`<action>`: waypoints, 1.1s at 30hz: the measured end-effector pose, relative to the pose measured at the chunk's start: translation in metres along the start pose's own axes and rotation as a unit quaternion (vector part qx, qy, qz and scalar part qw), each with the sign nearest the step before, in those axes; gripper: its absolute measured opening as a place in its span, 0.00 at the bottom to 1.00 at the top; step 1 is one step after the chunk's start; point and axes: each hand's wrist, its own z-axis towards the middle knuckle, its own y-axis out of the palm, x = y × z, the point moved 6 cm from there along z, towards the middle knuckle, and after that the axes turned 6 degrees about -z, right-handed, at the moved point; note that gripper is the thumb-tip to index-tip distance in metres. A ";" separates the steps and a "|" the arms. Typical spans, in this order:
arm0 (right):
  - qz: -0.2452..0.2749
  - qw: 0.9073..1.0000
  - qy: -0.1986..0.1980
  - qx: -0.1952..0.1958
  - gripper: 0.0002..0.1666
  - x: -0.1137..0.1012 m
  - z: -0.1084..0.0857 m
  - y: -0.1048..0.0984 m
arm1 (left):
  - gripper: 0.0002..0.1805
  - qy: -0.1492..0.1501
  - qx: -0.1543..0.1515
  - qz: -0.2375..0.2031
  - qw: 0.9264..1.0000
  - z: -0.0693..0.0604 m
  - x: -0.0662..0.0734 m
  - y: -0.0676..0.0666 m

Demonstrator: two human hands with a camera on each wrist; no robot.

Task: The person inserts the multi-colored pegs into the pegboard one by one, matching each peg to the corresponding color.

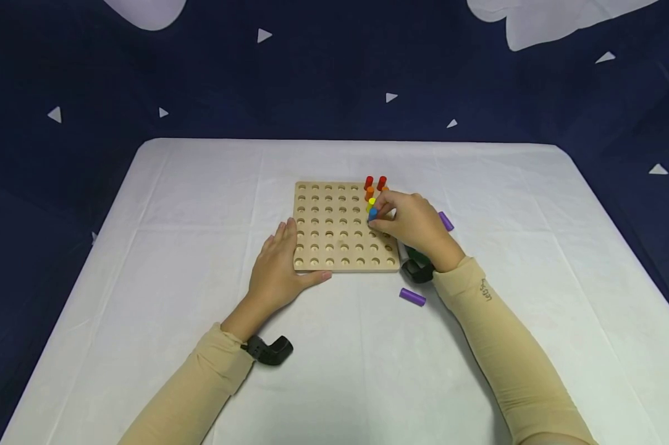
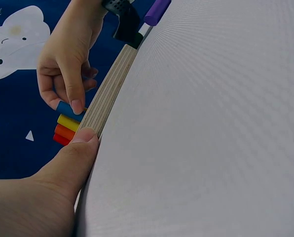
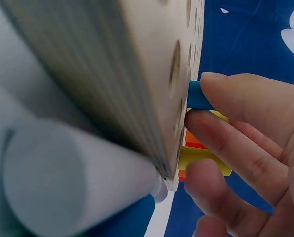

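Note:
A wooden pegboard (image 1: 328, 235) with rows of round holes lies on the white table. My right hand (image 1: 414, 222) pinches a blue peg (image 1: 373, 214) between thumb and fingers, upright at a hole on the board's right part. In the right wrist view the blue peg (image 3: 197, 96) meets the board's face. Behind it stand a yellow peg (image 1: 372, 203), an orange peg (image 1: 370, 194) and two red pegs, one a red peg (image 1: 382, 183) in the rightmost column. My left hand (image 1: 275, 272) rests against the board's left side, fingers straight, thumb (image 2: 80, 145) along its front edge.
One purple peg (image 1: 412, 297) lies in front of the board's right corner, another purple peg (image 1: 446, 221) beyond my right hand. A white peg (image 3: 83, 173) and a blue one (image 3: 127, 217) lie beside the board, partly hidden. A dark blue patterned cloth surrounds the table.

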 end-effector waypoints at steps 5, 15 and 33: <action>-0.008 1.000 0.010 -0.002 0.11 -0.001 -0.001 -0.001 | 0.71 -0.001 0.000 -0.002 1.000 0.000 0.000 0.000; -0.018 1.000 0.006 0.000 0.10 -0.002 -0.002 -0.004 | 0.71 0.003 0.001 0.000 1.000 0.000 0.001 0.000; 0.073 0.997 0.006 0.004 0.19 0.026 -0.019 -0.036 | 0.70 0.000 -0.007 0.001 1.000 -0.001 0.002 -0.001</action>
